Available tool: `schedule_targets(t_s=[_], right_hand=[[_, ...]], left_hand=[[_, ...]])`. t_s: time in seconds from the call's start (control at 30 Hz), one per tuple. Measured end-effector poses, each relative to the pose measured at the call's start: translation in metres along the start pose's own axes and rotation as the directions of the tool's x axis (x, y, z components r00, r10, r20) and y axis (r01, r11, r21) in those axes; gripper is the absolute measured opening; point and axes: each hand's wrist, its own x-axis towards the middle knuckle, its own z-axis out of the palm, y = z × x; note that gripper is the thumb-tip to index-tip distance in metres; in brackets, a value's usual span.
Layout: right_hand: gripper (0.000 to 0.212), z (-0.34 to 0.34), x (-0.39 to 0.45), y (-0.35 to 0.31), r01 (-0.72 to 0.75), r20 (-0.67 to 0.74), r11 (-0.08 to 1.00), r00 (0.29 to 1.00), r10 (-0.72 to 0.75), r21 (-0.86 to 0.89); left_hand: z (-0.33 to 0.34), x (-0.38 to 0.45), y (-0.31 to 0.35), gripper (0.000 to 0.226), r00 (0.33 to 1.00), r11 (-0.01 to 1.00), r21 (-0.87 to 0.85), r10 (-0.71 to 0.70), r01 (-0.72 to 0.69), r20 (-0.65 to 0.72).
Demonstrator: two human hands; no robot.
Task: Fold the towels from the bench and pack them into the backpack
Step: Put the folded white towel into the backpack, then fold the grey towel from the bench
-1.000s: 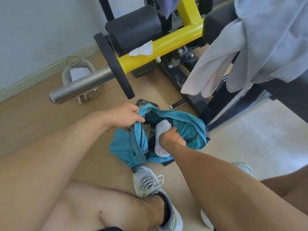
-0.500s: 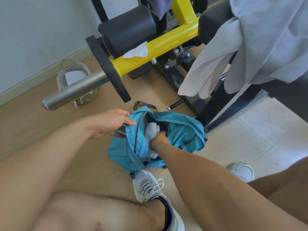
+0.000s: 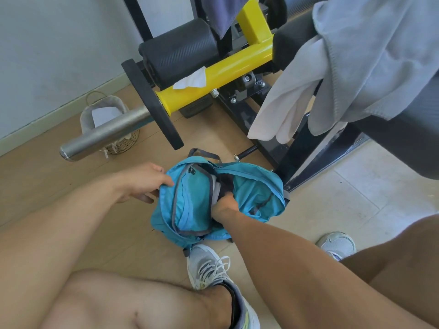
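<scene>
**Right hand half swallowed by the teal backpack**

While crouched over the floor, looking down at a teal backpack (image 3: 190,207) lying open between the knees. Left hand (image 3: 145,181) pinching the bag's left edge, thumb on top, fingers curled underneath and mostly hidden. Right hand (image 3: 224,205) knuckles-deep in the main opening, fingers buried out of sight, so can't tell for sure what they're clamped on. Just a sliver of a white folded towel (image 3: 215,189) peeking out beside that hand, rest of it lost inside the bag. Up on the desk (image 3: 403,129), cut off at the right edge, a pale grey towel (image 3: 370,55) draped over the pad, with a whitish towel (image 3: 280,100) hanging below it. Dark towel (image 3: 219,13) at the top, cropped by the frame. Lined wicker basket (image 3: 104,122) near the wall, partly blocked by the steel bar (image 3: 104,136). White tissue (image 3: 192,79) stuck on the yellow beam (image 3: 213,81).
</scene>
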Motion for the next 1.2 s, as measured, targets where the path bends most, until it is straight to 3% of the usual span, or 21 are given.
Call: schedule_targets(t_s=[0.17,0.33,0.43,0.6,0.73,0.8,0.87,1.0,1.1,1.2], right_hand=[[0.054,-0.035,-0.022,0.001,0.136,-0.043,0.986,0.989,-0.141,-0.096],[0.041,-0.090,-0.065,-0.033,0.392,-0.118,0.892,0.898,-0.424,-0.226],[0.034,-0.131,-0.101,-0.064,0.529,-0.145,0.769,0.782,-0.606,-0.359],[0.030,-0.202,-0.172,-0.102,0.608,-0.153,0.580,0.608,-0.779,-0.542],[0.032,-0.259,-0.215,-0.110,0.614,-0.331,0.477,0.344,-0.879,-0.628],[0.028,-0.284,-0.219,-0.103,0.588,-0.440,0.510,0.271,-0.856,-0.628],[0.028,-0.304,-0.209,-0.091,0.539,-0.548,0.615,0.304,-0.779,-0.576],[0.054,-0.317,-0.189,-0.077,0.407,-0.605,0.774,0.483,-0.633,-0.485],[0.075,-0.310,-0.188,-0.078,0.291,-0.613,0.766,0.468,-0.636,-0.573],[0.050,-0.305,-0.185,-0.085,0.214,-0.606,0.740,0.453,-0.653,-0.638]], left_hand=[[0.005,-0.009,0.019,0.020,0.997,0.997,0.023,0.071,-0.072,0.039],[0.017,-0.021,0.055,0.012,0.953,0.955,-0.045,0.286,-0.292,-0.096],[0.028,-0.034,0.085,0.004,0.898,0.899,-0.122,0.393,-0.420,-0.196],[0.045,-0.053,0.137,0.018,0.764,0.723,-0.298,0.482,-0.623,-0.429],[0.062,-0.068,0.170,0.016,0.648,0.572,-0.330,0.544,-0.751,-0.533],[0.072,-0.070,0.182,0.009,0.578,0.535,-0.259,0.601,-0.804,-0.552],[0.081,-0.070,0.194,0.008,0.522,0.515,-0.184,0.652,-0.837,-0.550],[0.094,-0.070,0.220,0.023,0.460,0.477,-0.120,0.702,-0.870,-0.544],[0.097,-0.074,0.233,0.037,0.493,0.482,-0.182,0.664,-0.857,-0.563],[0.096,-0.072,0.238,0.039,0.536,0.497,-0.240,0.624,-0.834,-0.569]])
